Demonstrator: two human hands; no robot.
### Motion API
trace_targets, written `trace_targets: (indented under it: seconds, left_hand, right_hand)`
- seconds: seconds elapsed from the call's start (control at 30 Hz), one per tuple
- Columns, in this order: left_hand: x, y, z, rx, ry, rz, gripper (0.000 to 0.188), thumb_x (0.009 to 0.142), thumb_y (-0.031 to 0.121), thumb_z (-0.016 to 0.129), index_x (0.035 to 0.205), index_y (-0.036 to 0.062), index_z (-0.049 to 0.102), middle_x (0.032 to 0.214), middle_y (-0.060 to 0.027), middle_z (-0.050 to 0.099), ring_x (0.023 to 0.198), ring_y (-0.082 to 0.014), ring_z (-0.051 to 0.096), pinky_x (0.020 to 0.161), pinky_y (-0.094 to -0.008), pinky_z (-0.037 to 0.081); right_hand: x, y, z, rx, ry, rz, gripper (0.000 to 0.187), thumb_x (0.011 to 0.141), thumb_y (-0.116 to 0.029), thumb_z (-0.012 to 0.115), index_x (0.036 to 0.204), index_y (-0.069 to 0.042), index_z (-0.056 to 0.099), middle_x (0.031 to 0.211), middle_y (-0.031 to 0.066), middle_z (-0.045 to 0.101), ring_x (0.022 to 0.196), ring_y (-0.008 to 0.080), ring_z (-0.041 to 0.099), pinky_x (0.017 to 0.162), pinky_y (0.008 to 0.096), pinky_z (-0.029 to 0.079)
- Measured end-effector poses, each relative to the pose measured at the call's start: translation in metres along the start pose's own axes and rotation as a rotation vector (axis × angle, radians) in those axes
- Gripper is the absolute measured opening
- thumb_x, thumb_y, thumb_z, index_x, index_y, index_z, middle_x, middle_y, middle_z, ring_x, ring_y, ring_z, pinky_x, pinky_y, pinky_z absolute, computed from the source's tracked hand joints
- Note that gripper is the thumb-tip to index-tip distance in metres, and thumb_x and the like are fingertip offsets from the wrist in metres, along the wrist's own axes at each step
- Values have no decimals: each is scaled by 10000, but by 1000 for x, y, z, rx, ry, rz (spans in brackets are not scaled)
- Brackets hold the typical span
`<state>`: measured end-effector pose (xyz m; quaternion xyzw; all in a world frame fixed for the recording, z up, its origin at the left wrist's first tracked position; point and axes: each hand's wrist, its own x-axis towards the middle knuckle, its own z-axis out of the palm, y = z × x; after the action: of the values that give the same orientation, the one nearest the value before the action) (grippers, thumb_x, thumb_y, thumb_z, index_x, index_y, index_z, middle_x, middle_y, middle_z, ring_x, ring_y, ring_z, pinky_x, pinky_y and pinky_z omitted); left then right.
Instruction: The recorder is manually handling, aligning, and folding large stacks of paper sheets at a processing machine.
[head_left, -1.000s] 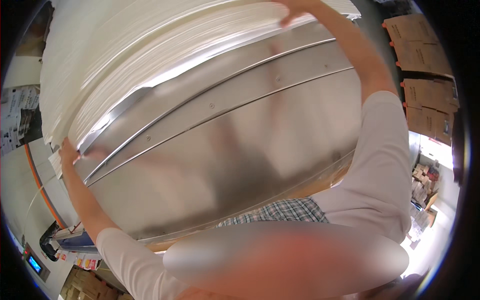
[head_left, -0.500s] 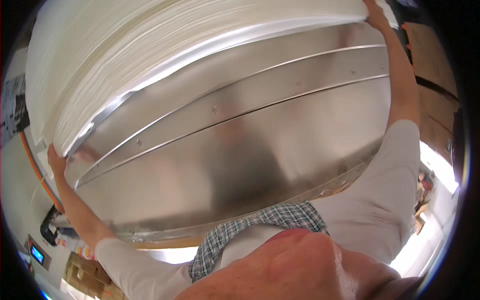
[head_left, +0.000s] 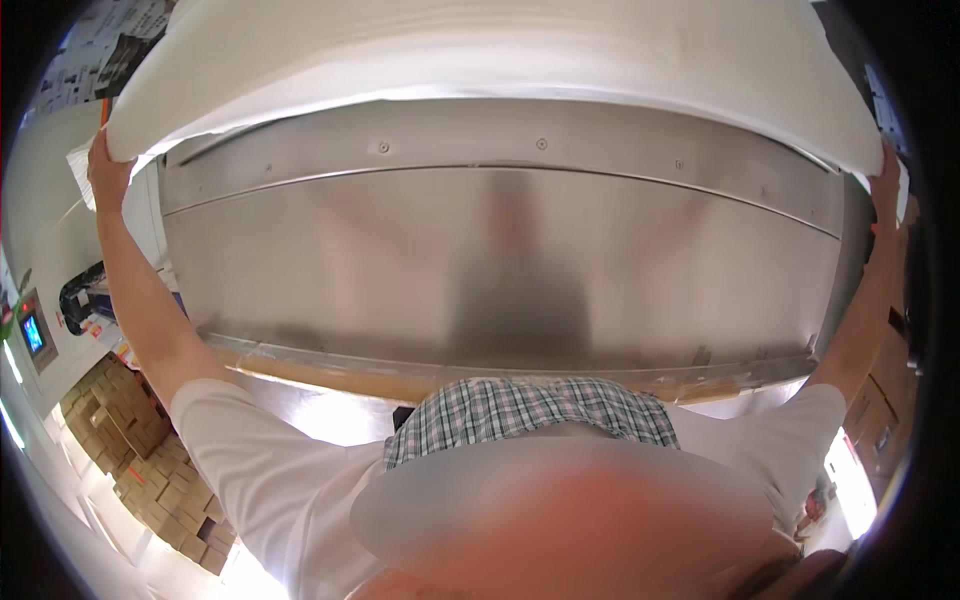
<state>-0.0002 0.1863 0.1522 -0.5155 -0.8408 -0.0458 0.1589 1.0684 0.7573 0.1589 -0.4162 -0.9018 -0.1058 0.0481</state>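
Observation:
A wide, soft white sheet [head_left: 500,50], cloth-like or film-like, spans the far part of the view, its near edge hanging in a curve. At the sheet's left end, my left hand [head_left: 108,172] is closed on the corner, and a white layered flap shows beside the fingers. My right hand [head_left: 884,183] grips the opposite corner, partly hidden by the sheet. Both arms are stretched wide apart. Below the sheet's edge lies a shiny metal panel [head_left: 390,270] with a seam and several screws along its upper strip.
A clear-wrapped tan edge [head_left: 400,383] runs along the panel's near side. To the left are a machine with a small lit screen [head_left: 33,333] and stacked cardboard boxes [head_left: 165,490]. More brown boxes [head_left: 875,410] stand at the right. A plaid collar [head_left: 530,410] shows at my chest.
My view has turned level with the panel. The sheet's near edge now covers more of the metal's upper strip. Both hands still hold the corners, the right one lower in view.

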Motion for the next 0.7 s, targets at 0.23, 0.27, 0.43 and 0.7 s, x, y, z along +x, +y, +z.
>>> trace_targets:
  seconds: [0.23, 0.27, 0.43, 0.7]
  left_hand:
    - [-137, -25, -52, 83, 54, 155, 658, 597, 149, 728, 1185, 30, 459, 1191, -187, 496, 1091, -347, 469, 938, -398, 369]
    - [-163, -25, -59, 100, 32, 154, 647, 606, 156, 717, 1187, 35, 459, 1204, -187, 484, 1109, -345, 453, 956, -408, 346]
    - [-266, 0, -58, 123, -79, 112, 602, 636, 173, 677, 1187, 62, 460, 1250, -179, 439, 1170, -323, 394, 1005, -444, 265]
    - [-388, 21, -45, 85, -313, -83, 557, 642, 168, 661, 1167, 130, 476, 1237, -163, 445, 1197, -299, 366, 1029, -469, 201]
  right_hand:
    - [-156, -93, -12, -82, 131, 46, 602, 682, -21, 637, 1244, -92, 432, 1246, 143, 449, 1185, 310, 390, 986, 379, 324]
    - [-176, -109, -13, -115, 108, 41, 587, 701, -32, 625, 1250, -115, 434, 1266, 145, 427, 1200, 312, 370, 993, 383, 316]
    - [-283, -175, -17, -92, 6, 193, 530, 740, -59, 590, 1237, -180, 453, 1317, 142, 357, 1234, 301, 322, 997, 411, 302]
    - [-370, -261, -6, -7, -121, 248, 463, 765, -141, 574, 1211, -194, 461, 1311, 152, 352, 1239, 299, 307, 1010, 439, 234]
